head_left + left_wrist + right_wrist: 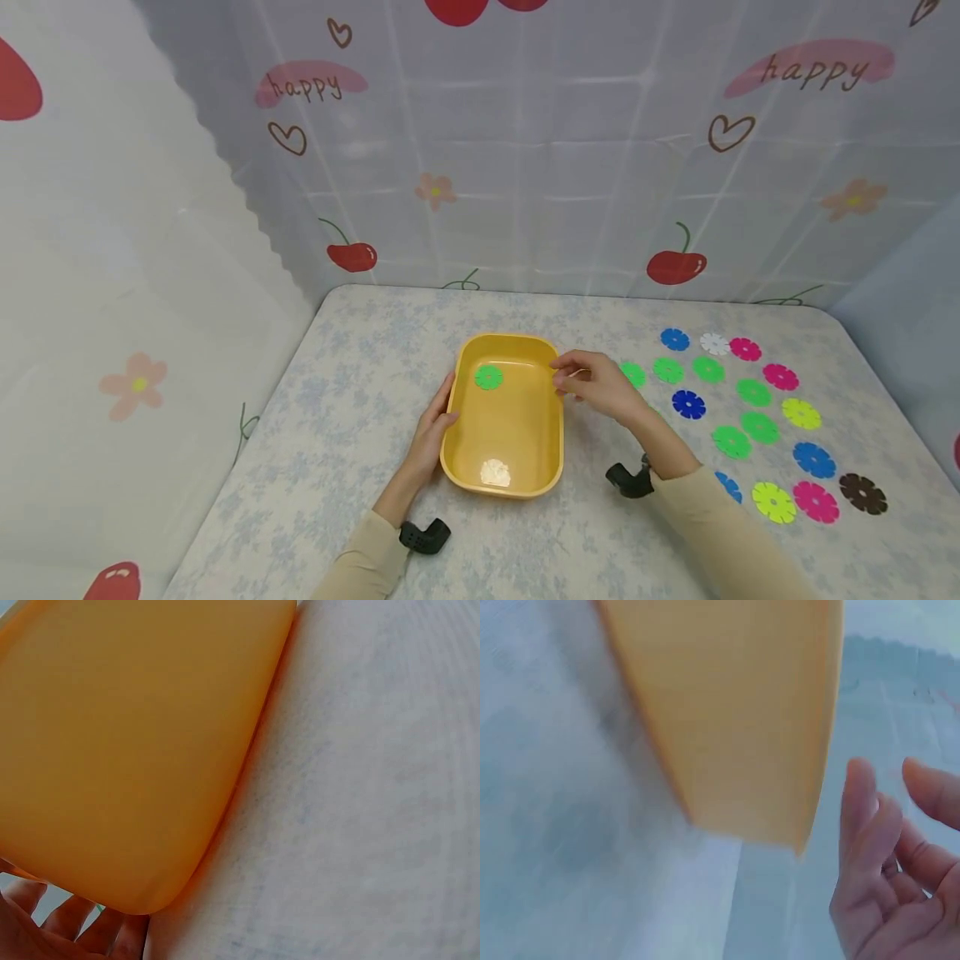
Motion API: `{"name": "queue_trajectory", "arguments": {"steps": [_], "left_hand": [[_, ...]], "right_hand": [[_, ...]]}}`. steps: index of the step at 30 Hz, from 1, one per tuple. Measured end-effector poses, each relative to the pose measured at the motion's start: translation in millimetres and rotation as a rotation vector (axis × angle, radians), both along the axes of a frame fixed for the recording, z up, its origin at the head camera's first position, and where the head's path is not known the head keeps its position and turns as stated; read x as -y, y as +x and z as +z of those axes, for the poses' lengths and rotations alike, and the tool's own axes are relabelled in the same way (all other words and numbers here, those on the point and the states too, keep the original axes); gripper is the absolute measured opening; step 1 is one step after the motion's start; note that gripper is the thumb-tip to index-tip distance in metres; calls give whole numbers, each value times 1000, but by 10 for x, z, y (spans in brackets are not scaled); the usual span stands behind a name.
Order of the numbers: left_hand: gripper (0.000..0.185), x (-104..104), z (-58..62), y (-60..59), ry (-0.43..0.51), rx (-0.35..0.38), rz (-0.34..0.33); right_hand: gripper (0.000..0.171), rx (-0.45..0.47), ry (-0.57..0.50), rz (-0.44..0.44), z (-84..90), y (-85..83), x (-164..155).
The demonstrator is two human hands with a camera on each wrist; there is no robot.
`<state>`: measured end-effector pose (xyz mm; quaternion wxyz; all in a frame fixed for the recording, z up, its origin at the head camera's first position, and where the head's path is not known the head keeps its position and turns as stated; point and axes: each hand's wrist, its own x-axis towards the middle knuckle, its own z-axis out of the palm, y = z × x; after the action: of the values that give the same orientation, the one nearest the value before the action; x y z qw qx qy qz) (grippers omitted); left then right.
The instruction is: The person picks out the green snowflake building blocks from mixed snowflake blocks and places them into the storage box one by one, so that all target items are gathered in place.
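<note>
A yellow plastic tray (517, 429) stands mid-table with one green flower-shaped disc (488, 377) lying at its far end. My left hand (437, 419) rests with straight fingers against the tray's left wall; in the left wrist view the fingers (71, 926) show beneath the tray's outer side (135, 750). My right hand (588, 383) hovers just off the tray's far right rim, fingers loosely bent and holding nothing. The right wrist view shows its empty palm (892, 870) beside the tray's wall (735, 712).
Several coloured flower discs lie spread on the table to the right of the tray, among them green (667, 369), blue (687, 404), pink (816, 502) and brown (862, 493). A printed curtain (525, 167) closes off the back and left sides.
</note>
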<state>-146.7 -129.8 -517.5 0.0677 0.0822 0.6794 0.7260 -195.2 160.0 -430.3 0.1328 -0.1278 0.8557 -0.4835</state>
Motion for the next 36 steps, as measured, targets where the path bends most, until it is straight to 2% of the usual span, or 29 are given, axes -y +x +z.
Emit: {"name": "queue_trajectory", "arguments": {"steps": [5,10,14,24,36], "left_hand": [[60,7,6,-4,0,1,3],[60,18,12,-5,-12,10,8],[59,22,11,-8,-24,12,12],[59,19,-10,-5,-9,12,9],[61,10,2,16,1,-6,-13]], "right_hand": [[35,-56,110,-158,-24,186,-445],[39,-95,152,-232,-29,334,-830],[44,-69,194,-283,-86,394,-1005],[47,20,185,-333,-286,431,-1150],[51,98,189,-350,-438,458,-1151]]}}
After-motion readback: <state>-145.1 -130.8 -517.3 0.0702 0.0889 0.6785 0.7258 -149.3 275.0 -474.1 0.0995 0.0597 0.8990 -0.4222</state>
